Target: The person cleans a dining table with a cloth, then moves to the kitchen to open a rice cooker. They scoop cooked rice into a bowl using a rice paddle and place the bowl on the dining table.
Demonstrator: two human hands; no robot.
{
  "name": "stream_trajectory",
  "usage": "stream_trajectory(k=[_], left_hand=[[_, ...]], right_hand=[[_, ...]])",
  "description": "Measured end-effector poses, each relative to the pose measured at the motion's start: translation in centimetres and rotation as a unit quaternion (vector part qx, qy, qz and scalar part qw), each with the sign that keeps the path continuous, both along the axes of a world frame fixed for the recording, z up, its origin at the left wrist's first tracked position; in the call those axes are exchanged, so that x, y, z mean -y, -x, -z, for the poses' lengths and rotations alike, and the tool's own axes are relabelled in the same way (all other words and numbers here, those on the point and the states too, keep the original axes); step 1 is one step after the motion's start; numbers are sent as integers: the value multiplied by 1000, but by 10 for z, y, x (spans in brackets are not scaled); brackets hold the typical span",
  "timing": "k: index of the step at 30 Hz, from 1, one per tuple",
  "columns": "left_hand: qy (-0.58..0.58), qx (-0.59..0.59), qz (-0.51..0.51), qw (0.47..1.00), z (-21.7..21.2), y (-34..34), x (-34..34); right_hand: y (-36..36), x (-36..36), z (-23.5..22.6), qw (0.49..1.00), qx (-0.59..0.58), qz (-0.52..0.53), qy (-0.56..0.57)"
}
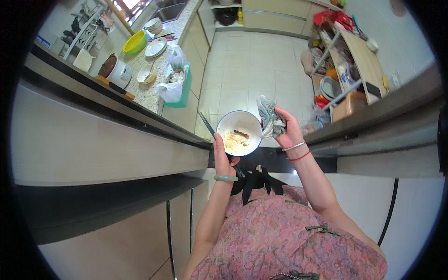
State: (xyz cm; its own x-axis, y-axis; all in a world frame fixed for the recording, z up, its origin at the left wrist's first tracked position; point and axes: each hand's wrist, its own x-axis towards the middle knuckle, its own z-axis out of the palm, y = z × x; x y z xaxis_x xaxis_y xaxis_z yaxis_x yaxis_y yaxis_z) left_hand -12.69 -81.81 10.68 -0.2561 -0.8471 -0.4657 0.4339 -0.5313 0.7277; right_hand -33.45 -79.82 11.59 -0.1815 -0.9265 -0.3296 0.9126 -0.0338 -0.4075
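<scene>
In front of me my left hand (pixel 222 156) is closed on a white bowl (pixel 233 121) with a blue rim. Pale food scraps (pixel 232 142) and a brown piece (pixel 241 134) lie inside it. A pair of dark green chopsticks (pixel 206 124) is held in the same hand, running along the bowl's left side with the other ends showing below the hand. My right hand (pixel 290 131) grips a crumpled grey-green and white cloth (pixel 269 114) just right of the bowl. The cloth's lower left edge is at or against the bowl's rim; I cannot tell if they touch.
Dark door frames flank me on both sides. At left, a speckled counter (pixel 144 95) bears a teal bin (pixel 184 93) with a white plastic bag, plates (pixel 156 47), a yellow-green basin (pixel 135 42) and a white cooker (pixel 121 73). A loaded shelf (pixel 361 63) stands at right; tiled floor (pixel 247 60) lies ahead.
</scene>
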Motion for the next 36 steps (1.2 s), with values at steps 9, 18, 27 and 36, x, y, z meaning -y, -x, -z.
stream_trajectory(k=[9,18,27,36], left_hand=[[9,4,-110,994,4,21,130],[31,-33,-160,986,-8,37,321],[16,-39,-212,976,-24,25,467],[0,-38,-350,936,-6,27,560]], right_hand=[[19,171,8,996,17,-88,-6],[36,388,-7,988,11,-151,33],[15,589,2,979,-39,-199,8],[-19,797,76,946,-125,-299,-4]])
